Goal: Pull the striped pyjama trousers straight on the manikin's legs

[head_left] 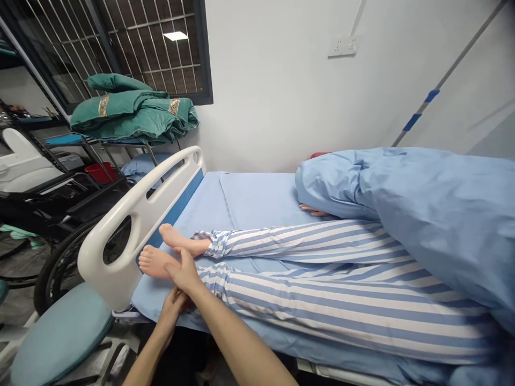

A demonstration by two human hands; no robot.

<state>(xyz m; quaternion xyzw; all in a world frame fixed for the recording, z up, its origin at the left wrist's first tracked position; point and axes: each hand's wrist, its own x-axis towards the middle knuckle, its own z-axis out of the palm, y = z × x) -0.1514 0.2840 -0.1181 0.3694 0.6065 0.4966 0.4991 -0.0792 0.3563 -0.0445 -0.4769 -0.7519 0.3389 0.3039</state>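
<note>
A figure that looks like a care manikin lies on the bed in blue-and-white striped trousers (306,300), with both bare feet towards the footboard. My right hand (185,272) is closed around the ankle of the nearer foot (155,262), thumb over the top. Just below it, my left hand (172,306) is at the heel of the same foot, its fingers curled and partly hidden beneath. Beyond lies the farther foot (177,238), untouched, toes tilted towards the footboard. A folded-back blue quilt (434,214) covers the upper body, and some fingers (314,210) show under its edge.
The white footboard (137,198) rises left of the feet. Past it stand a wheelchair (56,268) and a teal round-edged stool seat (64,332). Green folded bedding (137,115) rests on a rack under the barred window. A light-blue sheet (257,193) covers the mattress.
</note>
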